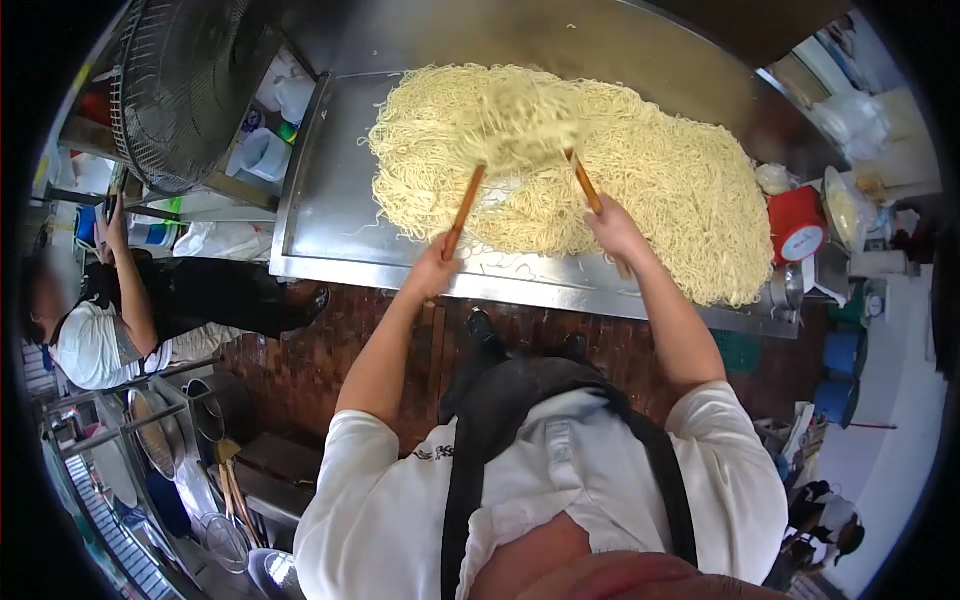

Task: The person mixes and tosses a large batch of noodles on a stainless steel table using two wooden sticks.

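A broad heap of pale yellow noodles [660, 170] spreads over a steel worktable [335, 190]. My left hand [433, 268] is closed around a thick wooden stick [465, 212] at the near edge of the table. In my right hand [616, 230] is a second wooden stick [584, 184], its lower end showing below the fist. Both sticks point away from me, their far tips at a raised, motion-blurred clump of noodles [525, 120]. Bits of bare steel show through the noodles between the sticks.
A large caged fan [180, 90] stands left of the table. Another person [110, 320] in a white shirt and dark apron is at the far left. A red container [797, 222] stands at the table's right end. Pots and strainers [225, 540] fill the lower-left rack.
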The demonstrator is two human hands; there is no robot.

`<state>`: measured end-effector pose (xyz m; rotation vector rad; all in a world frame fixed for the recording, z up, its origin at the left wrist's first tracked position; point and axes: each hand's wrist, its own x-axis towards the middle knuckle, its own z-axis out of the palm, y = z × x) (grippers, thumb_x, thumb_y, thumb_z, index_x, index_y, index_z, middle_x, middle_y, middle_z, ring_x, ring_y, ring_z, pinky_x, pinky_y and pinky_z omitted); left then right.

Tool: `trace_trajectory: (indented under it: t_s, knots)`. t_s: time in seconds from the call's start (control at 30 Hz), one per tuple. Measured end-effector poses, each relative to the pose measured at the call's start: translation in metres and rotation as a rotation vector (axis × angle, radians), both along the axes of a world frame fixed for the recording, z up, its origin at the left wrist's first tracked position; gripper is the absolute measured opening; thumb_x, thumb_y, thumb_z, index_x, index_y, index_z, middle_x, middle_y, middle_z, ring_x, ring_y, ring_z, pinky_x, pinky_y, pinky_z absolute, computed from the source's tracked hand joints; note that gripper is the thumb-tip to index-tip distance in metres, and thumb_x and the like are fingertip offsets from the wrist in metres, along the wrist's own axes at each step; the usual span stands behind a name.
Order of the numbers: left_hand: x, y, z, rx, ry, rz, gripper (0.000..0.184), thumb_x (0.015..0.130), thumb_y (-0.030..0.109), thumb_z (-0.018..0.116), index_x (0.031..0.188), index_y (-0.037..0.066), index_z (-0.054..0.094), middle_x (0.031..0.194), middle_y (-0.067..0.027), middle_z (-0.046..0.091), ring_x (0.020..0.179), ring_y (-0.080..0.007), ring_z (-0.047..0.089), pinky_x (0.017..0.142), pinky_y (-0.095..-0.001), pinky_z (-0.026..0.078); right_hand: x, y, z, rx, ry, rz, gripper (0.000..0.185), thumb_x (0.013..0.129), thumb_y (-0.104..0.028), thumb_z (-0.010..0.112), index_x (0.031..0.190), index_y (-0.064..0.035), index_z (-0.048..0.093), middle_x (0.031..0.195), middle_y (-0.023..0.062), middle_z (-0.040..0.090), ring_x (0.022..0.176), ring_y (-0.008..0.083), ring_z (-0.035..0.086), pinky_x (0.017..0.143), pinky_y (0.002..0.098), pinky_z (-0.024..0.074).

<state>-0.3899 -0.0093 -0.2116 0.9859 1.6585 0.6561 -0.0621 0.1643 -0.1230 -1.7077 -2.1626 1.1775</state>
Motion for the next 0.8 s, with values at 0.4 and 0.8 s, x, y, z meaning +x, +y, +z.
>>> trace_trajectory:
  t_s: [0.4,0.8]
  knots:
    - [-0.066,-0.024,0.055,0.086,0.555,-0.325,0.061,0.088,0.005,0.058,0.146,0.005,0.041,0.114,-0.032,0.066,0.105,-0.0471,0.065,0.089,-0.0528,0.053,0.126,0.016,0.085,0.068,-0.591,0.209,0.047,0.096,-0.019,0.056,0.138,0.0007,0.048,0.106,0.0288,0.069,0.1,0.0435,0.067,0.087,0.0515,0.0521]
    - [0.045,0.06,-0.022,0.123,-0.068,-0.1,0.061,0.089,0.01,0.066,0.145,0.001,0.043,0.078,-0.0052,0.059,0.052,-0.0124,0.052,0.048,-0.0299,0.045,0.023,-0.03,-0.084,0.079,-0.086,-0.107,0.039,0.095,-0.027,0.061,0.122,0.0008,0.052,0.098,0.0285,0.065,0.091,0.0422,0.065,0.081,0.049,0.0517]
